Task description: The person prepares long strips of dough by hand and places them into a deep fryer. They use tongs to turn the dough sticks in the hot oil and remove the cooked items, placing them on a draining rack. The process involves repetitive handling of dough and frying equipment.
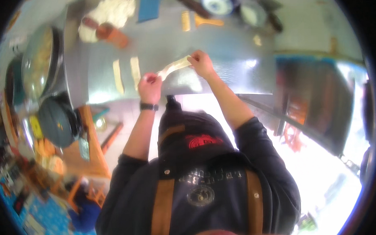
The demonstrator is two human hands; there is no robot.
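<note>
My left hand (150, 86), with a dark band on its wrist, pinches the near end of a pale strip of dough (175, 65). At the strip's far end, my right hand (201, 63) grips it between thumb and fingers. The strip spans the gap between both hands over a metal worktable (229, 50), bending slightly. Just left of my left hand, a second dough strip (135, 69) lies on the metal, partly behind that hand. Farther left lies another flat dough strip (118, 76).
A white floury heap (117, 11) and a blurred reddish-brown object (118, 38) lie at the table's far left. Behind are a blue flat piece (148, 8), a brush (185, 20) and a blue-white bowl (216, 3). A large lidded pan (38, 60) and a dark pot (57, 122) stand left.
</note>
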